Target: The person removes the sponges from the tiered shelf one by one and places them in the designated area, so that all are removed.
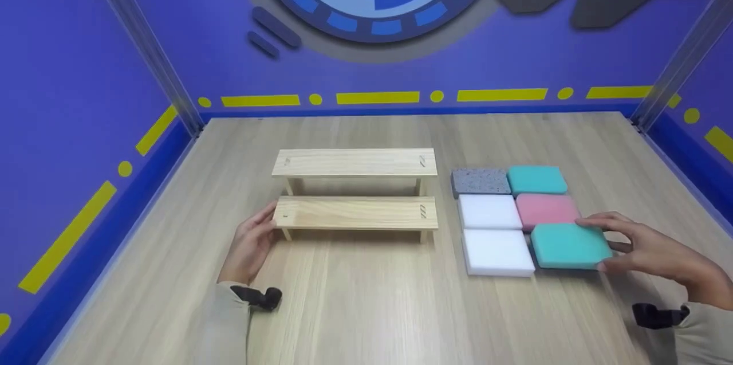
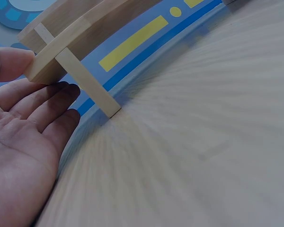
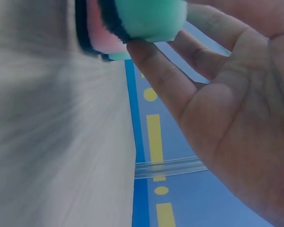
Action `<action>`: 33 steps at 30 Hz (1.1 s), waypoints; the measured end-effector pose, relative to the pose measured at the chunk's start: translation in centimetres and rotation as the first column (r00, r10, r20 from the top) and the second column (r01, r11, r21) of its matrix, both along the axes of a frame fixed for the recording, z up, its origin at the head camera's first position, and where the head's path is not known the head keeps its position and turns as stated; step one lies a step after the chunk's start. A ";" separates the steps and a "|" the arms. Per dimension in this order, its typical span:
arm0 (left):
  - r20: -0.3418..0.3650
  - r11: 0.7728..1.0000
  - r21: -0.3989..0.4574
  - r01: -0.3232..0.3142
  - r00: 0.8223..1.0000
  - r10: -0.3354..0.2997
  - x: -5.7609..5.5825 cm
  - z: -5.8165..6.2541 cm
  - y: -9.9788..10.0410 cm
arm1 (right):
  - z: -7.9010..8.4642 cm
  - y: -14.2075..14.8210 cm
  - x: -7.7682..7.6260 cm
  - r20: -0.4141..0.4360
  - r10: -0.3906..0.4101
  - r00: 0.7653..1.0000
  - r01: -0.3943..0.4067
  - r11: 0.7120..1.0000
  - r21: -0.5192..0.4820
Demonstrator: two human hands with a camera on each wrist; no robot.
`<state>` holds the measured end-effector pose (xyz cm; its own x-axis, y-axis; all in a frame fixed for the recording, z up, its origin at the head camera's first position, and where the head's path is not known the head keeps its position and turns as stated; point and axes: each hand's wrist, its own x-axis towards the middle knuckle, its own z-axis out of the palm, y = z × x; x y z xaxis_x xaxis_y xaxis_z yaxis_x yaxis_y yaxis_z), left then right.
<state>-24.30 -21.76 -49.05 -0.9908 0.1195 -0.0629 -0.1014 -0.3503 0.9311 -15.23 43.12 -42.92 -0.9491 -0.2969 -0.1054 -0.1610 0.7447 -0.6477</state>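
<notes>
My left hand (image 1: 250, 243) rests at the left end of the wooden two-step shelf (image 1: 355, 190), thumb on the lower step's top edge, fingers lying straight beside the leg; the left wrist view shows the palm relaxed, not wrapped around the wood. The shelf stands mid-table, its taller step on the far side.

My right hand (image 1: 641, 247) grasps the near teal sponge (image 1: 570, 246), thumb under the near right corner, fingers over its far edge. The right wrist view confirms fingertips (image 3: 146, 54) pressed to the foam. That sponge sits at the near right of a two-by-three block of sponges, right of the shelf: grey sponge (image 1: 480, 180) and another teal sponge (image 1: 536, 179) far, white sponge (image 1: 488, 211) and pink sponge (image 1: 545, 209) in the middle, a second white one (image 1: 497, 251) near left. All lie on the pale wooden table (image 1: 372, 307).
</notes>
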 end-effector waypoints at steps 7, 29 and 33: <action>0.012 1.000 0.002 -0.014 1.000 0.014 -0.1 0.2 0.1 | -0.5 -0.2 -0.4 0.045 0.002 0.999 -0.001 1.000 -0.020; 0.002 0.999 0.027 -0.025 1.000 0.025 -0.2 0.0 0.2 | -0.9 -0.4 -0.5 0.034 0.031 0.999 -0.031 1.000 -0.001; 0.000 0.998 0.015 -0.063 0.998 0.063 -0.2 0.1 0.1 | -0.6 -0.6 -0.5 0.006 0.013 1.000 -0.013 1.000 0.015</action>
